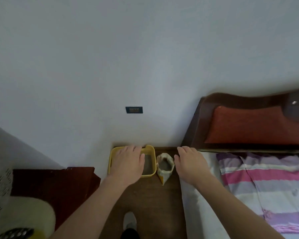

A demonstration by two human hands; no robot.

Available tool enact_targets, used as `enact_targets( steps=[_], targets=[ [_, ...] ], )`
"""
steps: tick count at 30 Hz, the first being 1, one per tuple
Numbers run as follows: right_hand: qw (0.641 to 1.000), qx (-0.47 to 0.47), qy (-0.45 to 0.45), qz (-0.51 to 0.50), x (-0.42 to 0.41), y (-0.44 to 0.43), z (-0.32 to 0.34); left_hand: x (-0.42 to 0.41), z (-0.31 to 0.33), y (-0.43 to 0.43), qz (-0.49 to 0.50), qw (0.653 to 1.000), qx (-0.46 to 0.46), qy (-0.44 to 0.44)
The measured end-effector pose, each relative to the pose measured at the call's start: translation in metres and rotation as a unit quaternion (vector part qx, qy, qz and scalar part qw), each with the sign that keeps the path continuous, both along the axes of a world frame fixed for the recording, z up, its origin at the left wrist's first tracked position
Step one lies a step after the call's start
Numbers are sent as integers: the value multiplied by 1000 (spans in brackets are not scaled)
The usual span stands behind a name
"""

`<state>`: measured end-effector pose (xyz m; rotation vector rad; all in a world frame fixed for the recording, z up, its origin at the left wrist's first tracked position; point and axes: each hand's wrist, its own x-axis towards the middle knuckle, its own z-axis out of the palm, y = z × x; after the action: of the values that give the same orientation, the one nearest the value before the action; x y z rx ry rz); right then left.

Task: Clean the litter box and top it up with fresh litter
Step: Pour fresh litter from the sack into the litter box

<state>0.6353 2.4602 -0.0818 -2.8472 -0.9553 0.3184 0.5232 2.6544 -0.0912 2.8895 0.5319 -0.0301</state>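
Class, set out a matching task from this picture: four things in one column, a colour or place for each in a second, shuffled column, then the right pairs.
1. litter box
2. litter bag
3. pillow
4. wall socket

A. red-orange, on the bed
B. yellow, partly hidden by the left hand
C. dark, on the wall above the box
D. open-topped, between the box and the right hand

Pairs: 1-B, 2-D, 3-A, 4-C.
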Motion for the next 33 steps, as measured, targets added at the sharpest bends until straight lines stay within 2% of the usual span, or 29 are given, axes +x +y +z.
enact_targets(
  steps=[8, 18, 24, 33],
  targets=[
    [998, -13, 22, -55, 48, 43, -52, 74, -56, 49, -47, 998, -13, 27],
    [998, -8, 37, -43, 121, 54, -144, 141, -135, 61, -28, 999, -26, 20],
    [998, -10, 43, -53, 152, 71, -259, 169, -256, 63, -26, 999, -40, 14],
    [996, 0, 40, -80, 187, 91, -485, 198, -474, 68, -59, 997, -45, -2]
  ],
)
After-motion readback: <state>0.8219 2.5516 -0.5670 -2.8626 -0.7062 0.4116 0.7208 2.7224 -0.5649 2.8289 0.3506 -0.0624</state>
